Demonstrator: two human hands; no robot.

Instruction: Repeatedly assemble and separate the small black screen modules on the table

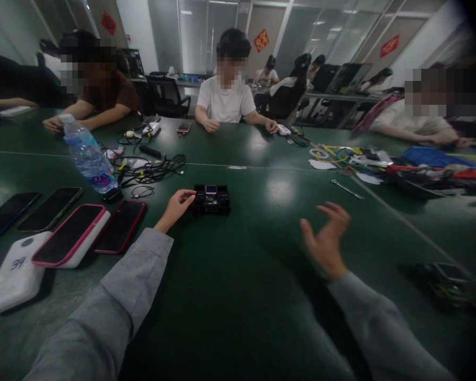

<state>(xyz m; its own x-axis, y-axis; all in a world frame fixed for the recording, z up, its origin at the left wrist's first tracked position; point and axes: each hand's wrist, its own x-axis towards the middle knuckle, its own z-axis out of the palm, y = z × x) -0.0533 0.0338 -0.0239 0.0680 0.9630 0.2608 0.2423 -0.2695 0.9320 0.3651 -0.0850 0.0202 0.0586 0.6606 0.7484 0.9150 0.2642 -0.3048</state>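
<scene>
A small black electronic device with a little screen at its top middle lies on the green table. At its left edge is my left hand, fingers drawn together and closed on that side. My right hand hovers above the table to the right, fingers apart, slightly blurred, with nothing in it. Nearest to it on the far right is a circuit board with a small screen, partly lost in dark and blur.
On the left lie several phones, a white power bank marked 39 and a water bottle. Black cables sit behind. To the right are a wrench and a heap of wires. Several people sit around the table.
</scene>
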